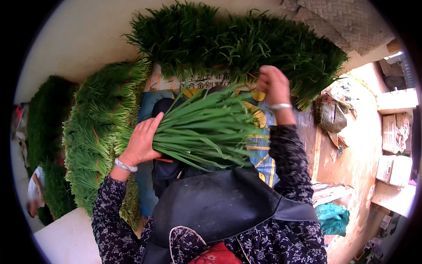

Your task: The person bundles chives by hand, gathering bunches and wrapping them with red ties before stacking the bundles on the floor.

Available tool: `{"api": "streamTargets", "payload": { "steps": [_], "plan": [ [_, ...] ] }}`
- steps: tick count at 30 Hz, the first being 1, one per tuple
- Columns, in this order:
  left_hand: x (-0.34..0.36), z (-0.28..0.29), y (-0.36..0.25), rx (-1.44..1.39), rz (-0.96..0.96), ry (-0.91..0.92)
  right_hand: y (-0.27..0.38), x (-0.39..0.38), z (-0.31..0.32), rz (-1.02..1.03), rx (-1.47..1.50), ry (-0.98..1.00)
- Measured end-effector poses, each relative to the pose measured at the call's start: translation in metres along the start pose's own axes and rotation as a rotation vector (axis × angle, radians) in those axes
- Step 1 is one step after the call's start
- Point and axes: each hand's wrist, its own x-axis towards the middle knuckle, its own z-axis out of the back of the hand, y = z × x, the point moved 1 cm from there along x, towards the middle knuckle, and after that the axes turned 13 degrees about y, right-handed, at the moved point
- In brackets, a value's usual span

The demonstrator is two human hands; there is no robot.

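Note:
My left hand [141, 138] grips the base end of a loose bunch of long green leafy stalks [202, 127], which fans out to the right across my lap, above a black apron [220, 198]. My right hand [272, 88] is raised beyond the leaf tips at upper right, fingers curled; a thin red strand shows near them, but whether it is held is unclear. A blue and yellow sheet [263, 160] lies under the leaves.
Banded bunches are piled at left [96, 119], with darker greens [46, 119] beyond. A long pile [233, 37] lines the back. At right are a rumpled sack [332, 112], a teal bag [332, 218] and pale crates [393, 169] beside a brown floor [360, 154].

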Motion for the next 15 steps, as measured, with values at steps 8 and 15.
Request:
{"api": "streamTargets", "payload": {
  "steps": [8,15],
  "plan": [
    [0.000,0.001,0.008,-0.295,0.213,0.066,0.078,-0.117,-0.072,0.348,-0.847,0.295],
    [0.005,-0.003,0.004,-0.213,0.175,0.031,-0.019,-0.104,-0.132,0.260,-1.353,0.516]
  ]
}}
